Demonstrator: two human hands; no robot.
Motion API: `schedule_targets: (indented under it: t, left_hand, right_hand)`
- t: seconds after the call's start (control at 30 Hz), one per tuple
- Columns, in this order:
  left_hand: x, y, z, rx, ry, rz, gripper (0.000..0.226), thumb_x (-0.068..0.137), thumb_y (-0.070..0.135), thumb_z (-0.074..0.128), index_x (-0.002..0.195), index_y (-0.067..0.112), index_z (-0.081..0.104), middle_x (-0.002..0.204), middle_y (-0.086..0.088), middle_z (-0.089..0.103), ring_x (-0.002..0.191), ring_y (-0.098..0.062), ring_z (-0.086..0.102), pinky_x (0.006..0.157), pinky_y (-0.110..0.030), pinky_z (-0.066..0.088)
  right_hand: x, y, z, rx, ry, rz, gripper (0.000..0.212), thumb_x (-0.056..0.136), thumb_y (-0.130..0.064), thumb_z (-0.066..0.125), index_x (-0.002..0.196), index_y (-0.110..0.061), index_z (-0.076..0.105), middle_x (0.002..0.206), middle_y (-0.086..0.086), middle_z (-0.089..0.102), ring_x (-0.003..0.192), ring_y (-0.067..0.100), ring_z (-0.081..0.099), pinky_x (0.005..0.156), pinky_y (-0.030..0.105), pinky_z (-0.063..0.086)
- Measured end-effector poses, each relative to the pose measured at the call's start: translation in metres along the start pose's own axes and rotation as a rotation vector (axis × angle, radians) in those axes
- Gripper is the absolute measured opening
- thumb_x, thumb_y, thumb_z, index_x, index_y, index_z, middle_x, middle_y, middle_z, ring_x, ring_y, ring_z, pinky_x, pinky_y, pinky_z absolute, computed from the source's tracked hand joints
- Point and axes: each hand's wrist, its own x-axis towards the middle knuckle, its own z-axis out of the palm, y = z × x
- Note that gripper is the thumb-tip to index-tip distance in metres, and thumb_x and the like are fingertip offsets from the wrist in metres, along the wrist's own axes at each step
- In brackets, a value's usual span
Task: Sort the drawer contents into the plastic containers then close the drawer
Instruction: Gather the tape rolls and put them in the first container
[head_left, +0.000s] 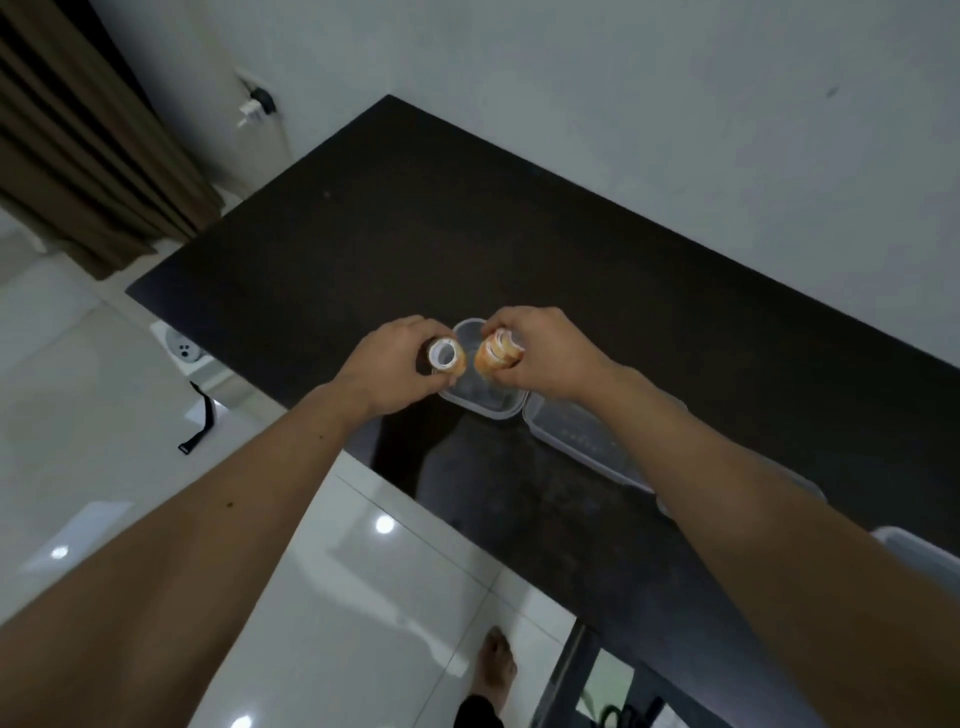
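1. Head view: both hands are out over the dark table (519, 249), each holding tape rolls.
2. Left hand (387, 364): fingers curled round a small roll of tape (445, 357), white core facing the camera. The dark band behind it may be a second roll; can't tell.
3. Right hand (545, 353): fingertips pinch a stack of orange-brown tape rolls (496, 356), tilted toward the left hand. Looks like two or three; exact count unclear.
4. Directly under both grips: a clear plastic container (480, 397), lid off, on the table. The rolls are above its opening, not yet in it.
5. Just right of that grip zone, touching or nearly touching the first: a second clear container (576, 436), partly hidden by the right forearm. A third tub's (914, 553) rim shows further down the right arm.
6. Drawer isn't in frame, so can't say what's left in it.
7. Handling, my read: rolls are light and rigid. Smooth outer wrap is a bit slick, and the stacked ones can slide apart.
8. Best hold is across the flat faces of the stack, or a finger through the core. Lower them in rather than drop; a round roll may land on edge and roll.
9. Floor side of the left arm: white tiles (130, 415), a black strap (200, 423), a bare foot (496, 670).
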Motion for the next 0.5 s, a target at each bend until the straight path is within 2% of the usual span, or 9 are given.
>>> schedule_targets:
  t: [0.23,0.5]
  left_hand:
    - [0.014,-0.008,0.013,0.037,0.028,0.019,0.049,0.08,0.041,0.084,0.125,0.03,0.066,0.117,0.009,0.063,0.108,-0.012,0.053,0.089,-0.034,0.049]
    - [0.005,0.002,0.018,0.004,0.018,-0.002,0.069,0.075,0.047,0.089,0.136,0.027,0.061,0.126,0.011,0.057,0.113,-0.008,0.049,0.091,-0.032,0.05]
  right_hand:
    - [0.026,0.02,0.015,-0.031,-0.061,0.005,0.069,0.069,-0.024,0.094,0.132,-0.022,0.064,0.127,0.001,0.066,0.111,0.018,0.065,0.097,0.037,0.055]
    - [0.02,0.028,0.013,0.002,-0.008,-0.086,0.066,0.068,-0.026,0.094,0.127,-0.019,0.067,0.117,0.0,0.067,0.104,0.016,0.067,0.09,0.037,0.058]
